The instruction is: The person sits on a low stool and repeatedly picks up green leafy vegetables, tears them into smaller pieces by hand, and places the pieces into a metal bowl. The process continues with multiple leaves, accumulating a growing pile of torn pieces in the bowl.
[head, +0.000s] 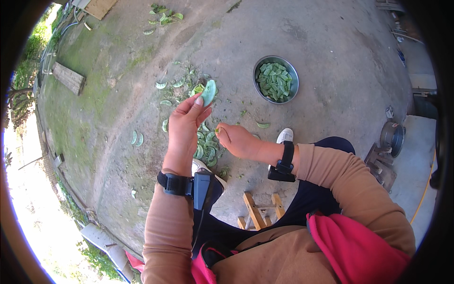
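A flat, pale green bean pod [209, 93] is pinched between the thumb and fingers of my left hand [185, 119], its tip pointing up and away from me. Slightly lower and to the right, my right hand [241, 142] is curled, thumb against fingers, on a small green bit [216, 130]. Below and between the hands, a heap of bean pods [204, 147] lies on the concrete, partly hidden by my left wrist. A round metal bowl [296, 80], beyond my right hand, holds many green pod pieces [275, 81].
Loose pods [137, 138] and trimmings are scattered across the concrete floor [227, 42]. Leafy pods [165, 17] lie farther off. A wooden stool [253, 209] shows between my legs. A plank [69, 78] rests at the left, and a metal pot [392, 138] stands at the right.
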A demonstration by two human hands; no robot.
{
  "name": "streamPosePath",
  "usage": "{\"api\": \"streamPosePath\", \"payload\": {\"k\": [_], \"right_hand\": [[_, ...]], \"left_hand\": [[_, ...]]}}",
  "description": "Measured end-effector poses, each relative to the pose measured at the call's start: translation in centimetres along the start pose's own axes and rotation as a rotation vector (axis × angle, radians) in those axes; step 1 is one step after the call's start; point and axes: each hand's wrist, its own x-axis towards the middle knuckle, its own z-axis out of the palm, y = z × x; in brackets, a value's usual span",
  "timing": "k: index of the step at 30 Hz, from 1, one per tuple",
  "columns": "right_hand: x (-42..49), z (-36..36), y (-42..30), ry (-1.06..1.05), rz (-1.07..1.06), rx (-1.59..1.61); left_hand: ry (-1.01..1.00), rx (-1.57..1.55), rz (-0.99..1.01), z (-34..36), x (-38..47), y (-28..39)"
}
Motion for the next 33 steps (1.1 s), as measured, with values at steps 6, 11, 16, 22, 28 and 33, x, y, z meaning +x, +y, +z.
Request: {"api": "streamPosePath", "payload": {"k": [6,11,16,22,28,33], "right_hand": [[-1.6,1.0,0.3,-0.262,0.034,-0.097],[0.2,-2.2,-1.0,-0.16,0.027,-0.096],[3.1,-8.1,-3.0,0.124,-0.116,0.099],[2.7,-8.3,-4.6,0.16,-0.257,-0.075],[2.2,-7.7,-4.9,0.265,-0.3,-0.14],[2.1,-8.0,-5.4,0.234,-0.294,-0.129]], "left_hand": [[0.022,-0.028,0.03,0.3,0.0,0.2],[0.0,0.058,0.056,0.2,0.1,0.4],[-0.05,0.093,0.021,0.7,-0.2,0.5],[-0.057,0.232,0.038,1.1,-0.3,0.4],[0.026,0.403,0.067,1.6,-0.5,0.5],[0.032,0.372,0.068,1.8,-0.8,0.7]]}}
